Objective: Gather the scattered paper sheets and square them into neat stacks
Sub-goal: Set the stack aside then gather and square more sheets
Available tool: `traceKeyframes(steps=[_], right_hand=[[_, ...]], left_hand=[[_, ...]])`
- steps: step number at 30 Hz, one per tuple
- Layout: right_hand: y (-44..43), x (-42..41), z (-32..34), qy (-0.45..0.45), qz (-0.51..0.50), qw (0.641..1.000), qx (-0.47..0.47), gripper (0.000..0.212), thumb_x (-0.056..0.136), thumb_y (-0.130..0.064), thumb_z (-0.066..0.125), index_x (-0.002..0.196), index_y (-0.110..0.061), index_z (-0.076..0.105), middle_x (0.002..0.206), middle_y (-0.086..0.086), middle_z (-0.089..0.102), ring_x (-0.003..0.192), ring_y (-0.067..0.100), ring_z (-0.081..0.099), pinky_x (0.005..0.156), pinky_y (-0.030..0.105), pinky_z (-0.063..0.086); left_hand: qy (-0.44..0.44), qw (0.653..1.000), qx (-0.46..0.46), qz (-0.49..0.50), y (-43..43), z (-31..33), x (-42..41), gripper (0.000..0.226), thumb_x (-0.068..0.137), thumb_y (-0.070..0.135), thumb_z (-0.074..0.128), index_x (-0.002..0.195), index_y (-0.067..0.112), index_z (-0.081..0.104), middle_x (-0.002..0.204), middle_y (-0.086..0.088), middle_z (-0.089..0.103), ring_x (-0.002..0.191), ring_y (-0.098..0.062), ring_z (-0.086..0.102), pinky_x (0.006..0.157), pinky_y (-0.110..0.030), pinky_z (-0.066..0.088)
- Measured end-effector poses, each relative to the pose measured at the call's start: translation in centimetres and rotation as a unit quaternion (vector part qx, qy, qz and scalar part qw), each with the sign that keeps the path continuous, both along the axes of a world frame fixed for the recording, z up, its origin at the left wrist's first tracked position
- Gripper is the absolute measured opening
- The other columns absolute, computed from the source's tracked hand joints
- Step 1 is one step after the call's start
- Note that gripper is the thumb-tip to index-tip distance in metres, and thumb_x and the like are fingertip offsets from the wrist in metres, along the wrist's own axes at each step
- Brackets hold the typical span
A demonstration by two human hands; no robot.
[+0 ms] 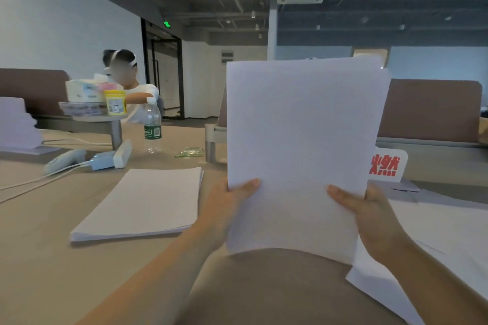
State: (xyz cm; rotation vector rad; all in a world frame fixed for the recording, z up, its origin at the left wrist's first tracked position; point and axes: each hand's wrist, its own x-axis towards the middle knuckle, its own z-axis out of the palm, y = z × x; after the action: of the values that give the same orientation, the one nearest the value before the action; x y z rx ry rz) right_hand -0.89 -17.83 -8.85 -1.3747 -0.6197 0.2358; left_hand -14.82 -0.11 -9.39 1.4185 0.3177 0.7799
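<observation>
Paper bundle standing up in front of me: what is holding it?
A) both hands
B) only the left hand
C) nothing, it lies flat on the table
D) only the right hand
A: the left hand and the right hand each grip a lower side edge of the upright paper bundle, thumbs on its front.

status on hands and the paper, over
Left hand and right hand grip the held sheaf upright. One stack lies flat at left. Loose sheets at right. Nothing blocking.
</observation>
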Motion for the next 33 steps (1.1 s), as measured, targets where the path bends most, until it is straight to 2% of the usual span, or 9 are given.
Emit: traceKeyframes(steps=[3, 6, 10, 16, 19, 24, 28, 31, 33], right_hand=[[0.8, -0.1, -2.1, 0.011, -0.014, 0.999, -0.037, 0.023, 0.083, -0.012, 0.067, 0.106, -0.016, 0.068, 0.094, 0.003, 0.075, 0.093, 0.029, 0.067, 0.085, 0.044, 0.052], [1.4, -0.2, -3.3, 0.007, -0.031, 0.997, -0.073, 0.031, 0.085, -0.015, 0.066, 0.116, -0.011, 0.065, 0.104, 0.006, 0.07, 0.1, 0.03, 0.062, 0.098, 0.046, 0.044], [2.2, -1.1, -2.9, 0.026, -0.048, 0.997, -0.061, 0.02, 0.093, -0.016, 0.055, 0.111, -0.014, 0.064, 0.096, 0.002, 0.069, 0.09, 0.026, 0.063, 0.085, 0.039, 0.049], [5.1, -3.3, -0.6, -0.051, -0.105, 0.991, -0.061, 0.03, 0.099, -0.016, 0.045, 0.129, -0.021, 0.051, 0.116, -0.007, 0.054, 0.104, 0.016, 0.048, 0.094, 0.035, 0.037], [9.4, -4.0, -0.2, -0.074, -0.1, 0.989, -0.086, 0.028, 0.097, -0.017, 0.049, 0.124, -0.012, 0.057, 0.113, 0.002, 0.059, 0.098, 0.022, 0.05, 0.083, 0.033, 0.036], [19.7, -6.4, -1.2, -0.069, -0.038, 0.979, -0.19, 0.013, 0.092, -0.01, 0.052, 0.101, -0.007, 0.061, 0.097, 0.009, 0.056, 0.084, 0.027, 0.049, 0.066, 0.029, 0.037], [26.2, -8.4, -2.3, -0.08, 0.013, 0.962, -0.259, 0.018, 0.083, -0.007, 0.053, 0.065, -0.01, 0.052, 0.084, 0.015, 0.063, 0.082, 0.035, 0.06, 0.061, 0.028, 0.039], [27.8, -9.9, -3.2, -0.143, 0.041, 0.931, -0.333, 0.004, 0.081, -0.01, 0.051, 0.082, -0.006, 0.052, 0.071, 0.005, 0.053, 0.062, 0.024, 0.052, 0.046, 0.025, 0.03], [27.9, -10.2, -3.6, -0.188, 0.033, 0.906, -0.377, 0.024, 0.081, -0.014, 0.051, 0.104, -0.007, 0.054, 0.086, 0.008, 0.059, 0.076, 0.029, 0.057, 0.055, 0.027, 0.039]], left_hand=[[0.063, 0.998, 0.016, 0.005, 0.9, -2.7, 0.2, 0.013, 0.085, 0.024, 0.069, 0.097, 0.025, 0.074, 0.097, 0.006, 0.076, 0.093, -0.015, 0.071, 0.088, -0.037, 0.055], [0.085, 0.995, 0.041, -0.005, 0.8, -3.9, 0.6, 0.015, 0.087, 0.024, 0.068, 0.101, 0.029, 0.067, 0.093, 0.018, 0.074, 0.093, -0.002, 0.069, 0.086, -0.024, 0.053], [0.103, 0.993, 0.038, 0.044, 0.6, -4.1, 1.2, 0.025, 0.09, 0.026, 0.063, 0.114, 0.019, 0.064, 0.109, 0.005, 0.071, 0.099, -0.011, 0.067, 0.092, -0.03, 0.052], [0.139, 0.972, 0.097, 0.162, 3.0, -1.3, 0.6, 0.024, 0.092, 0.024, 0.06, 0.113, 0.013, 0.062, 0.095, 0.002, 0.063, 0.083, -0.016, 0.058, 0.055, -0.015, 0.041], [0.191, 0.955, 0.107, 0.199, 7.2, 0.4, -1.9, 0.03, 0.09, 0.027, 0.062, 0.113, 0.008, 0.062, 0.102, -0.005, 0.066, 0.091, -0.024, 0.061, 0.069, -0.031, 0.051], [0.343, 0.871, 0.191, 0.295, 14.6, 1.2, -7.6, 0.037, 0.092, 0.032, 0.056, 0.12, 0.007, 0.059, 0.118, -0.01, 0.062, 0.105, -0.031, 0.057, 0.082, -0.033, 0.044], [0.486, 0.754, 0.291, 0.332, 19.2, 0.6, -10.8, 0.03, 0.094, 0.025, 0.048, 0.113, 0.006, 0.062, 0.118, -0.016, 0.063, 0.107, -0.033, 0.056, 0.073, -0.028, 0.035], [0.581, 0.701, 0.271, 0.313, 20.8, -1.2, -11.8, 0.035, 0.087, 0.029, 0.058, 0.115, 0.008, 0.058, 0.118, -0.011, 0.062, 0.108, -0.029, 0.058, 0.073, -0.028, 0.037], [0.621, 0.673, 0.265, 0.301, 21.1, -2.3, -11.7, 0.042, 0.085, 0.031, 0.061, 0.12, 0.009, 0.052, 0.122, -0.01, 0.058, 0.113, -0.028, 0.055, 0.077, -0.028, 0.039]])
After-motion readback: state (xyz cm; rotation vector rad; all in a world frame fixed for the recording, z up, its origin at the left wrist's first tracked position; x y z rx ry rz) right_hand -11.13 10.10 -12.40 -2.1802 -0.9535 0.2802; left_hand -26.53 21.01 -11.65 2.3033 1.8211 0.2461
